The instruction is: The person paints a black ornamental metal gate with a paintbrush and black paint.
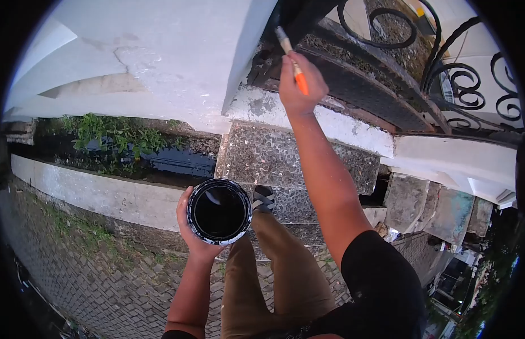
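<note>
My left hand [195, 240] is wrapped round the side of an open paint can [220, 210], which has black paint inside and smears on its rim. My right hand [302, 85] is closed on a paintbrush [299, 79] with an orange-tipped handle and a pale upper part. The brush points up and away from me, its bristle end over the dark metal gate post [293, 22] beside the white wall. Below that hand runs the gate's dark lower panel [353, 85].
A white wall [155, 56] fills the upper left. Black curled ironwork [395, 28] stands at the upper right. A ditch [177, 161] with dark water and green plants [118, 135] lies left of the rough concrete slab [268, 152]. Brick paving [104, 271] is below.
</note>
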Motion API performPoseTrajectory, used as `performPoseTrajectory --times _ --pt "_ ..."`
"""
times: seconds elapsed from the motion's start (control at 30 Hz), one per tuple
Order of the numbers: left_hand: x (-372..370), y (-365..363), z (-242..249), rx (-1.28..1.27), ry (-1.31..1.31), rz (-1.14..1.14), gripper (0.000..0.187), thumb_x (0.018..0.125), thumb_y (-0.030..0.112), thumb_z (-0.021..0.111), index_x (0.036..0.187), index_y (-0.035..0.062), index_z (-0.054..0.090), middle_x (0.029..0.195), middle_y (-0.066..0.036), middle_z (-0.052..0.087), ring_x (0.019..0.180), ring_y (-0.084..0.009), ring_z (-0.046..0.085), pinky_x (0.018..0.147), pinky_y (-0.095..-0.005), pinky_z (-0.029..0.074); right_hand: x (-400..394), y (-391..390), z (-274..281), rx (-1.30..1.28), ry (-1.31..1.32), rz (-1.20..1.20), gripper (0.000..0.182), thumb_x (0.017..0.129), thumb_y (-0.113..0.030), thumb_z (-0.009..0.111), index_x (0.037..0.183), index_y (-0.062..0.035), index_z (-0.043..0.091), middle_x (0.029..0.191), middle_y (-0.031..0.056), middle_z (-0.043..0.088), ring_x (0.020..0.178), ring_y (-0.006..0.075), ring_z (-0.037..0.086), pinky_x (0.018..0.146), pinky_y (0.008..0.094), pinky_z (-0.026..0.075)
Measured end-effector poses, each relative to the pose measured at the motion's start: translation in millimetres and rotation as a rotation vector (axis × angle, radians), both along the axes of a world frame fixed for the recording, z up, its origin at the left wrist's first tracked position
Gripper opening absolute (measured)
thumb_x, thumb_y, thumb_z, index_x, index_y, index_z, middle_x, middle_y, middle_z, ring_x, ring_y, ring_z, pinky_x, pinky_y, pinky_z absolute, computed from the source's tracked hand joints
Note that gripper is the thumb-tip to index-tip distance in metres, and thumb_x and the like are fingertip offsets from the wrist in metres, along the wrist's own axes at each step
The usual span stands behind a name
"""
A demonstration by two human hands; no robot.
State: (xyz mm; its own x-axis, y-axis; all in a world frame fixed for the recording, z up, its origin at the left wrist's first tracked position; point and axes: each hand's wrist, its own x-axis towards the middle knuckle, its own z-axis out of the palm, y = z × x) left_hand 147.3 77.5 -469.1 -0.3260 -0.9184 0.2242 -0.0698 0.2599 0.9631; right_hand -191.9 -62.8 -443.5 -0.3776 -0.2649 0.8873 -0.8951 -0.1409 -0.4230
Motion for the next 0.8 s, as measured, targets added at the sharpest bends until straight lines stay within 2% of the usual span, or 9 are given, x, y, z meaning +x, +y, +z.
performPoseTrajectory --times 0.17,0.33,0.43,0.5,0.53,0.6,0.67,0.73,0.8 --pt "-2.8 3.9 -1.0 -0.029 -0.032 -0.020 0.126 0.057 0.026 0.099 0.154 0.0052 0.021 0.148 -0.018 0.042 0.135 -0.0311 0.049 0.114 -0.0475 0.042 2.2 8.6 -29.2 0.128 -0.096 0.068 0.014 0.081 -0.004 0.079 0.094 -0.0053 0.074 0.085 0.0136 0.074 0.072 0.0282 0.073 0.066 0.0328 0.057" --pt "-4.1 6.5 5.6 -0.025 -0.023 -0.027 0.126 0.058 0.025 0.099 0.154 0.0062 0.020 0.149 -0.018 0.040 0.136 -0.0318 0.048 0.115 -0.0481 0.042 -1.8 15.1 1.3 0.251 -0.047 0.107 0.012 0.081 -0.009 0.078 0.093 -0.0069 0.074 0.085 0.0120 0.074 0.072 0.0286 0.073 0.066 0.0349 0.058" --pt "-5.8 7.8 9.7 -0.009 -0.001 -0.037 0.126 0.059 0.025 0.099 0.155 0.0074 0.020 0.151 -0.018 0.038 0.136 -0.0326 0.048 0.115 -0.0485 0.042 -15.1 7.7 44.7 0.305 0.215 0.054 0.012 0.081 -0.012 0.077 0.092 -0.0097 0.074 0.083 0.0079 0.073 0.069 0.0274 0.071 0.063 0.0362 0.057" --pt "-7.6 9.9 10.0 -0.031 0.017 -0.010 0.125 0.059 0.026 0.099 0.155 0.0081 0.020 0.152 -0.018 0.037 0.136 -0.0331 0.048 0.115 -0.0486 0.042 -15.3 10.3 81.7 0.324 0.296 0.006 0.012 0.080 -0.011 0.077 0.092 -0.0099 0.074 0.082 0.0072 0.071 0.068 0.0267 0.070 0.061 0.0357 0.056" --pt "-7.2 11.3 9.1 -0.024 0.023 0.002 0.125 0.059 0.026 0.099 0.155 0.0081 0.020 0.152 -0.018 0.037 0.136 -0.0331 0.048 0.115 -0.0486 0.042 -13.4 13.1 92.1 0.338 0.368 -0.054 0.012 0.080 -0.010 0.077 0.091 -0.0101 0.074 0.081 0.0065 0.069 0.066 0.0259 0.068 0.059 0.0351 0.055" --pt "-6.8 13.7 6.4 -0.025 0.058 0.015 0.126 0.059 0.026 0.099 0.155 0.0072 0.020 0.153 -0.019 0.036 0.137 -0.0334 0.048 0.114 -0.0486 0.043 -11.2 16.4 97.9 0.278 0.453 -0.030 0.011 0.079 -0.010 0.077 0.089 -0.0100 0.073 0.078 0.0060 0.066 0.065 0.0250 0.067 0.057 0.0346 0.054" --pt "-2.3 15.3 9.1 -0.023 0.030 0.034 0.126 0.059 0.026 0.099 0.155 0.0067 0.021 0.152 -0.019 0.037 0.136 -0.0330 0.049 0.113 -0.0484 0.044 -8.2 14.3 92.1 0.212 0.534 -0.007 0.009 0.078 -0.009 0.077 0.086 -0.0099 0.072 0.075 0.0054 0.062 0.063 0.0241 0.065 0.055 0.0340 0.053" --pt "3.4 17.6 9.7 -0.025 -0.005 0.041 0.125 0.059 0.026 0.099 0.155 0.0063 0.021 0.152 -0.019 0.037 0.136 -0.0326 0.049 0.113 -0.0482 0.044 -6.9 15.1 60.7 0.363 0.598 -0.082 0.009 0.077 -0.007 0.076 0.082 -0.0093 0.069 0.071 0.0054 0.057 0.061 0.0233 0.063 0.053 0.0335 0.051" --pt "10.8 20.2 7.5 0.025 0.025 0.039 0.124 0.058 0.026 0.099 0.154 0.0056 0.023 0.150 -0.018 0.039 0.134 -0.0317 0.051 0.112 -0.0476 0.045 -3.4 11.4 34.3 0.343 0.588 -0.074 0.011 0.075 -0.007 0.076 0.078 -0.0098 0.066 0.069 0.0056 0.053 0.058 0.0237 0.061 0.052 0.0335 0.050"
